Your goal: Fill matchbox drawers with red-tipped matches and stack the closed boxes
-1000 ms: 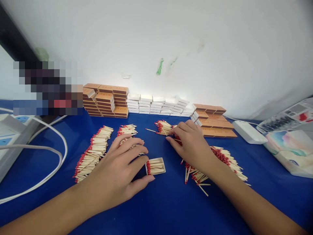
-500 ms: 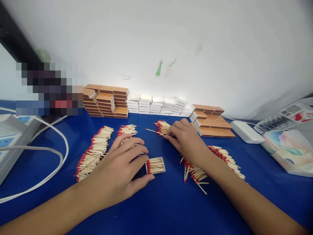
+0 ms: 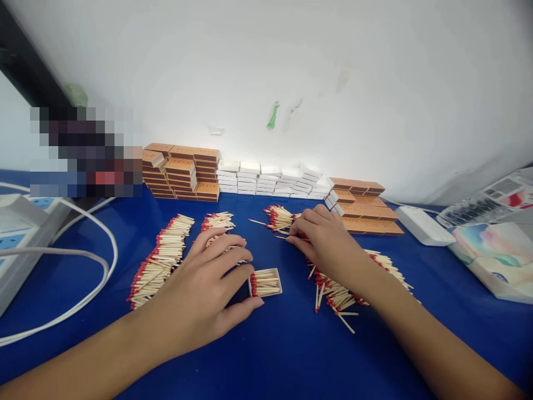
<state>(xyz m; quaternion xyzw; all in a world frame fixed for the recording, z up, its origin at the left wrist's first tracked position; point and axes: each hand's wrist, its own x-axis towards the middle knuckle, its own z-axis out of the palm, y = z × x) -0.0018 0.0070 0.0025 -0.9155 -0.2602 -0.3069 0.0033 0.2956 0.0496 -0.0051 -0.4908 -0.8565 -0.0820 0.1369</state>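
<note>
A small white matchbox tray (image 3: 280,282) lies on the blue tabletop, filled with red-headed matches (image 3: 266,280). My left hand (image 3: 212,278) rests at its left end with the fingers spread. The thumb and forefinger lie along the tray's near and left edges; whether they press on it is hard to tell. My right hand (image 3: 320,236) is closed in a pinch on a single match (image 3: 281,238), its red head pointing left. Just beyond those fingertips is a small heap of matches (image 3: 278,216). A larger pile (image 3: 339,297) spreads under my right wrist.
Along the wall stand brown matchboxes (image 3: 181,166), white trays (image 3: 268,180) and more brown boxes (image 3: 366,211). Loose matches (image 3: 166,253) form a long row at left. White cables (image 3: 112,244) and a power strip (image 3: 25,239) are far left; a tissue pack (image 3: 491,255) lies right.
My right hand has shifted slightly right and toward me, drawing a match away from the small heap. My left hand and the tray have stayed in place.
</note>
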